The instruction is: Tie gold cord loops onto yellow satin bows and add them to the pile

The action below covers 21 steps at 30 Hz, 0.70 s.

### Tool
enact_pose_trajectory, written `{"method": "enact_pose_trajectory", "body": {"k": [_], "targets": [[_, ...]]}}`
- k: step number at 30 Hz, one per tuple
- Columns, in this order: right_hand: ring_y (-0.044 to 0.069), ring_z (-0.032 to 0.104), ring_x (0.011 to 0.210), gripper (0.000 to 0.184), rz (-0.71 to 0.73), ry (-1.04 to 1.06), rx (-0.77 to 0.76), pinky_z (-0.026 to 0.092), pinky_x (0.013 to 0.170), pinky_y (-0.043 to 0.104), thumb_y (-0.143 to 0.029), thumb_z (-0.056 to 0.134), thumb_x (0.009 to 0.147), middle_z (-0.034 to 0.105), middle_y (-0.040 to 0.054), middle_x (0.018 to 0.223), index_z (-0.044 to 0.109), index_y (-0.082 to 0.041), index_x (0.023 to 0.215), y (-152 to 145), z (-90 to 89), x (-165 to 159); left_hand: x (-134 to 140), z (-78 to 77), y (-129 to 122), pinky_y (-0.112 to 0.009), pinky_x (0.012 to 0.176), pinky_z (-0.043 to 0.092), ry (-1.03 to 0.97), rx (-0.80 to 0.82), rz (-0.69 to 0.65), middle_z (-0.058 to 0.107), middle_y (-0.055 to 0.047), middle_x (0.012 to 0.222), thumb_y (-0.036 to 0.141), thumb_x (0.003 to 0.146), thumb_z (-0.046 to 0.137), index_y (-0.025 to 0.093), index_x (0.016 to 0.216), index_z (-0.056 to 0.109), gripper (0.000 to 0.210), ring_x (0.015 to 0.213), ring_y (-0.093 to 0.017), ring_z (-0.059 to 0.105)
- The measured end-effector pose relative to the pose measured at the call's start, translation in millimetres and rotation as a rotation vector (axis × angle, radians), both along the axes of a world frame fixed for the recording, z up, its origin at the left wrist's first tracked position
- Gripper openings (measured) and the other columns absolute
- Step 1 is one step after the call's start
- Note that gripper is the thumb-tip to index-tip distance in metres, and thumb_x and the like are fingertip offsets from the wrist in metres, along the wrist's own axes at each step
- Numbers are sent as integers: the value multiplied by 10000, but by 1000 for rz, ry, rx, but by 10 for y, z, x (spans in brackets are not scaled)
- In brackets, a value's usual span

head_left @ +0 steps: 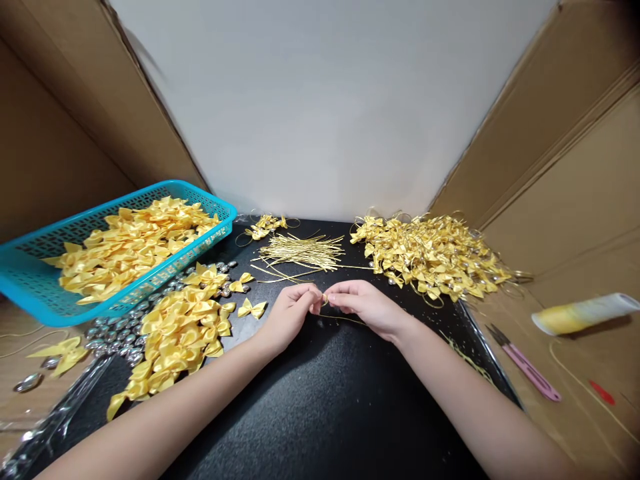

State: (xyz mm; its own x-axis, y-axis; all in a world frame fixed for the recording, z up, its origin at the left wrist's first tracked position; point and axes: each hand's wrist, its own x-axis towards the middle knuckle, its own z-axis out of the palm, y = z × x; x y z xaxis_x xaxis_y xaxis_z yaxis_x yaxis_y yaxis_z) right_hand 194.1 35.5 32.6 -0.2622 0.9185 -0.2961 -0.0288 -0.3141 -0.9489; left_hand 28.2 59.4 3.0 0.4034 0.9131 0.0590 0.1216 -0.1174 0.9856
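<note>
My left hand [293, 312] and my right hand [370, 308] meet over the middle of the black work surface [320, 407], fingertips pinched close together. Between them is a small bend of gold cord [325, 299], and a loose tail trails to the right below my right fingers. Whether a knot is in the cord is too small to tell. Left of my left hand lies a single yellow ribbon bow [251, 309], beside a heap of similar bows [177, 333]. Beyond my hands is a pile of cut gold cords [303, 252].
A blue basket [213, 241] of yellow bows stands at left, with silvery round beads [117, 337] before it. Bows with cord loops [430, 257] are heaped back right. A pink-handled cutting tool [530, 370] and a yellow-white tube [585, 313] lie right; cardboard walls flank both sides.
</note>
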Motion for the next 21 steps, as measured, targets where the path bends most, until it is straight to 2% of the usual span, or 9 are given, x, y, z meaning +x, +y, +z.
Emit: {"method": "enact_pose_trajectory", "body": {"k": [7,15,21], "targets": [[131,565,714,122,-47,-16,75,411,760,293,-268,704,647,675,1,730,705,-162,708,-15,3,-40,-5,0,0,-249,610,388,17,25,25,487,27,539,269,743,451,186,516,492,245,582,-134,456],[136,579,702,103,-64,-128,157,445,744,286,-246,639,705,673,-5,694,695,-163,678,-26,-29,-69,-5,69,-24,-246,590,378,51,77,14,483,27,532,325,762,480,187,510,490,287,564,-128,444],[133,569,702,109,-10,-175,225,437,734,281,-233,610,750,670,-1,719,682,-157,719,-37,-16,-53,-14,37,-6,-246,600,384,44,71,3,490,25,542,312,772,468,185,515,484,287,574,-128,451]]}}
